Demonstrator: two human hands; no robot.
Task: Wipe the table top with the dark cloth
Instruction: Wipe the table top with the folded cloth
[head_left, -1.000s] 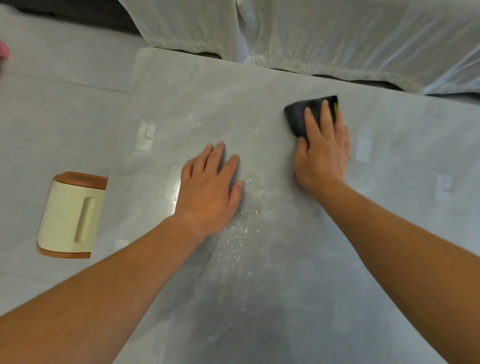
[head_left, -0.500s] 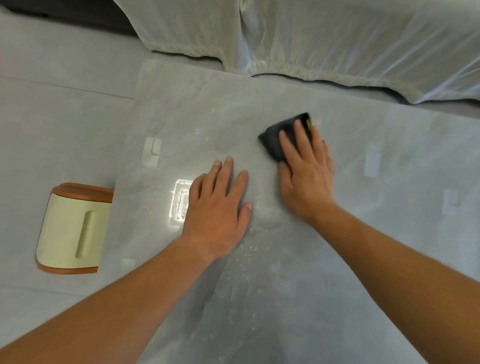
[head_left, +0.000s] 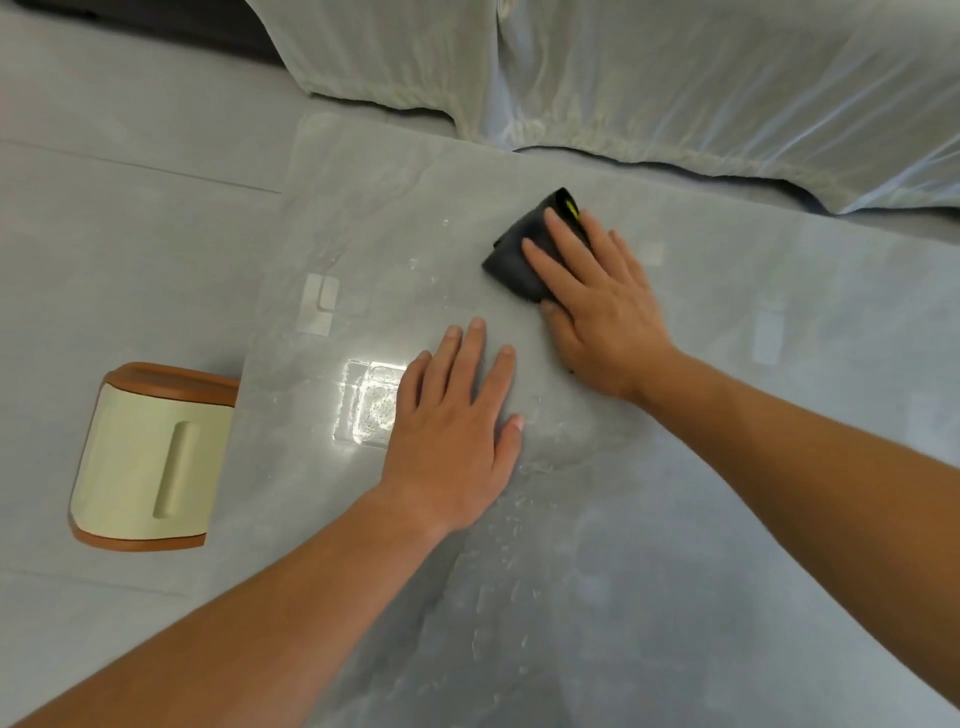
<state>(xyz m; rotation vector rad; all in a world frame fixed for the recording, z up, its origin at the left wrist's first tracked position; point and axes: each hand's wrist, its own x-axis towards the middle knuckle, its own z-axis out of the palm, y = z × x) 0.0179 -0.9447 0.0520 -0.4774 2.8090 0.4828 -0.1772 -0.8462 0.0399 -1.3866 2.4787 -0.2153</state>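
Two flat hands: your right hand (head_left: 597, 312) presses the dark cloth (head_left: 517, 257), your left hand (head_left: 452, 431) braces on the table top (head_left: 701, 519). Apparent droplets (head_left: 511, 525) beside your left wrist may smear under it.

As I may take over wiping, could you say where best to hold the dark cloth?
From above, on its near half: the cloth lies folded flat on the table, so straight fingers pressing down, as the right hand does, probably work best.
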